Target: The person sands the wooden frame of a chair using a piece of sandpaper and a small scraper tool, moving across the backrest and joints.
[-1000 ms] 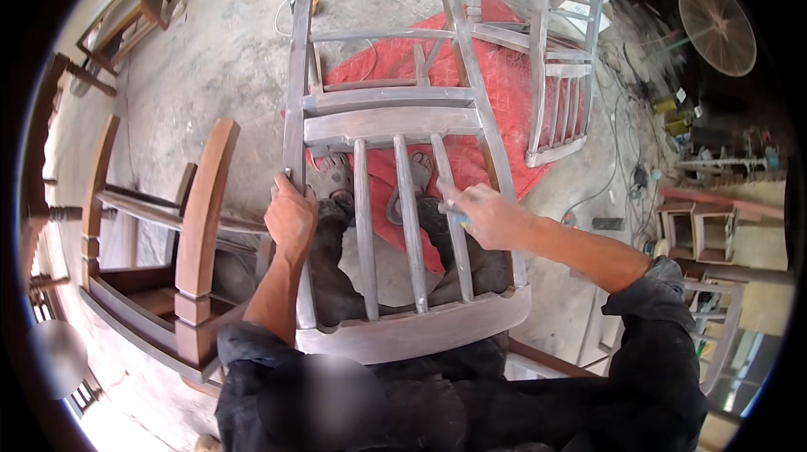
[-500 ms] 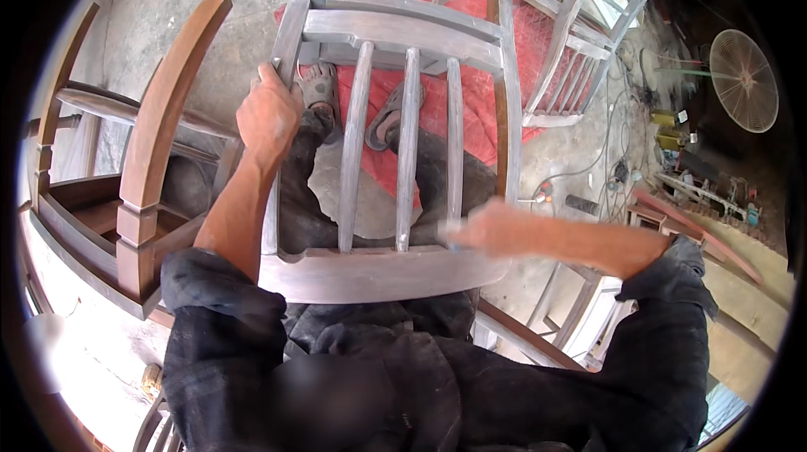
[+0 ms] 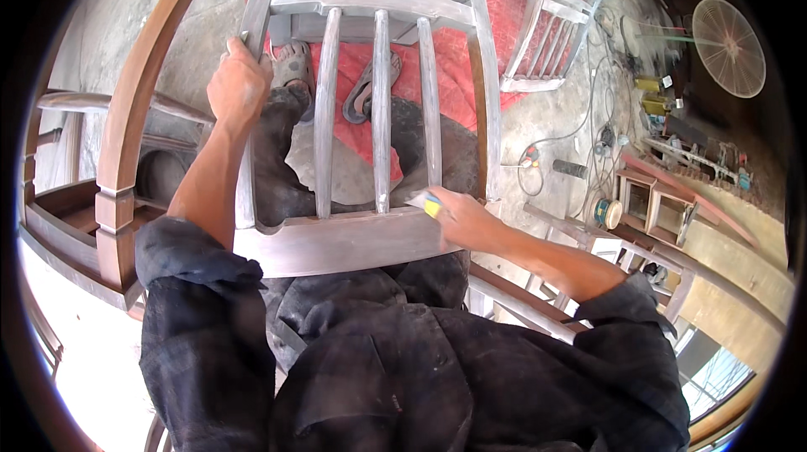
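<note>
A grey-coated wooden chair [image 3: 353,244] lies across my lap, with its back slats [image 3: 382,107] pointing away from me. My left hand [image 3: 239,82] is closed round its left back post, partway up. On the right, my right hand [image 3: 464,221] is at the wide rail near my body, by the foot of the right slat. Its fingers pinch a small yellow-and-blue piece [image 3: 431,205] with a pale flat end, whose exact kind I cannot make out. That pale end meets the rail's upper edge.
A brown wooden chair [image 3: 143,107] stands close on my left. Another greyish chair [image 3: 546,40] is at the far right, by a red sheet [image 3: 437,74] on the floor. Cables, a round fan [image 3: 729,47] and wooden frames [image 3: 651,200] lie to the right.
My right hand has moved slightly left and down along the rail, and the piece in it now shows clearly. The whole view has shifted; my left hand keeps its hold.
</note>
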`<move>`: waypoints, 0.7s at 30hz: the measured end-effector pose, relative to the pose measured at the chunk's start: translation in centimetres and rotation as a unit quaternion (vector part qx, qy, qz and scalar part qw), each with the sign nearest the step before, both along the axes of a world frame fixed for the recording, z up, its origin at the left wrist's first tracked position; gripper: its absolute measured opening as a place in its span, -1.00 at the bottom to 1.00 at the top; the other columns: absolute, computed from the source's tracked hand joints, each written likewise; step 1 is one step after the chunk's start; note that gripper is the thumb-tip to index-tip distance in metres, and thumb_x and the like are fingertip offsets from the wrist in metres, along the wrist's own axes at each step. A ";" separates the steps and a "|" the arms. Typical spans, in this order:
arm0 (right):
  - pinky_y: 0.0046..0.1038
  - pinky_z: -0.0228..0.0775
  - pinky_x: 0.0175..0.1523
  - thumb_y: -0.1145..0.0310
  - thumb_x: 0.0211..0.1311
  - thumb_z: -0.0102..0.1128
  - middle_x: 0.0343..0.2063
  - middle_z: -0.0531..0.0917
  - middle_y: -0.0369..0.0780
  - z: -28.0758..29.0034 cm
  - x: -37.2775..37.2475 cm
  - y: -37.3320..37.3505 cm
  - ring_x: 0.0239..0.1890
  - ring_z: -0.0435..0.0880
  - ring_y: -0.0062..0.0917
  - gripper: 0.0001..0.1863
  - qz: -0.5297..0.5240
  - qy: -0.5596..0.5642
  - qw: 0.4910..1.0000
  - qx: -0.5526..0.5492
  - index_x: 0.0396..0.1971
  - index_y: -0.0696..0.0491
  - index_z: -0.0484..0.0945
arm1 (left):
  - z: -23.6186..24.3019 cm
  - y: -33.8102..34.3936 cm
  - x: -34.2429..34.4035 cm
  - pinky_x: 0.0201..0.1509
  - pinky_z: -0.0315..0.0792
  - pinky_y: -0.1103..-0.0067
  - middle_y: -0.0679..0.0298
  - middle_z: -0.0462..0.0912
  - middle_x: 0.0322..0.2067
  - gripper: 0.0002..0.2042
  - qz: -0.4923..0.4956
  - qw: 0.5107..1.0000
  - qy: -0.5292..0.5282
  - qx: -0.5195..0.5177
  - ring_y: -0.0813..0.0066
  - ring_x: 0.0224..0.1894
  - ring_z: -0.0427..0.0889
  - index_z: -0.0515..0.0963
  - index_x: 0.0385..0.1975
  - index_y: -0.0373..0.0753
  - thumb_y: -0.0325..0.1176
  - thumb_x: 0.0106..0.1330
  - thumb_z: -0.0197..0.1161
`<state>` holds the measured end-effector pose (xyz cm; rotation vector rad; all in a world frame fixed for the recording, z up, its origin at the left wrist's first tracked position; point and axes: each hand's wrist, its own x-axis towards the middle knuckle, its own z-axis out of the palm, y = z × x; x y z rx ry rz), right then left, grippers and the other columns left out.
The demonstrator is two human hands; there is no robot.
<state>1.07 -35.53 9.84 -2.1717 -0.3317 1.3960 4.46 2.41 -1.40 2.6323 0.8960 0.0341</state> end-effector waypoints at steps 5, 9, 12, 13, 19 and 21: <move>-0.20 0.49 0.11 0.50 0.39 0.05 -0.21 0.71 -0.07 2.4 -0.1 -6.1 -0.05 0.69 -0.21 -0.53 0.102 -0.147 0.982 0.059 0.29 0.02 0.43 | 0.7 0.1 0.1 -0.09 0.57 0.07 -0.18 0.70 -0.24 -0.52 0.006 1.000 0.004 -0.009 -0.21 -0.18 0.72 0.40 0.03 -0.37 -0.06 0.33 0.21; 0.01 0.14 0.48 0.56 0.23 0.22 0.17 0.59 -0.08 -1.8 0.9 -3.9 0.46 0.27 -0.13 -0.38 0.330 -0.322 0.878 0.126 0.32 -0.14 0.47 | 0.4 -0.1 -0.1 -0.10 0.57 0.07 -0.18 0.70 -0.22 -0.52 0.000 1.000 0.010 -0.006 -0.21 -0.17 0.72 0.40 0.03 -0.36 -0.06 0.33 0.21; 0.12 -0.09 0.57 0.60 0.09 0.27 0.29 0.48 -0.06 -2.1 1.6 -5.5 0.53 0.13 -0.09 -0.26 0.368 -0.288 0.876 0.122 0.34 -0.20 0.46 | 0.3 0.5 -0.1 -0.09 0.57 0.07 -0.18 0.70 -0.20 -0.51 0.005 1.000 0.001 0.006 -0.21 -0.17 0.72 0.39 0.03 -0.35 -0.05 0.34 0.21; 0.12 -0.08 0.57 0.50 0.10 0.32 0.28 0.50 -0.09 -1.8 1.6 -7.3 0.52 0.14 -0.09 -0.28 0.356 -0.294 0.880 0.107 0.34 -0.17 0.46 | 0.2 0.3 -0.5 -0.09 0.57 0.07 -0.17 0.70 -0.20 -0.51 0.005 1.000 0.002 0.006 -0.21 -0.17 0.72 0.39 0.03 -0.35 -0.05 0.34 0.21; 0.19 -0.06 0.56 0.53 -0.05 0.38 0.31 0.48 -0.22 -3.9 2.0 -5.6 0.53 0.15 -0.09 -0.15 0.356 -0.310 0.860 0.195 0.38 -0.15 0.41 | 0.3 0.2 0.0 -0.06 0.56 0.07 -0.19 0.69 -0.19 -0.52 0.001 1.000 0.003 -0.007 -0.22 -0.16 0.71 0.37 0.03 -0.35 -0.06 0.34 0.21; 0.18 -0.11 0.58 0.48 -0.02 0.38 0.29 0.49 -0.25 -4.4 3.0 -5.0 0.52 0.14 -0.07 -0.14 0.394 -0.315 0.840 0.199 0.41 -0.13 0.38 | 0.5 0.1 0.1 -0.05 0.56 0.07 -0.20 0.69 -0.19 -0.52 0.004 1.000 0.007 0.001 -0.22 -0.15 0.71 0.37 0.02 -0.34 -0.06 0.34 0.22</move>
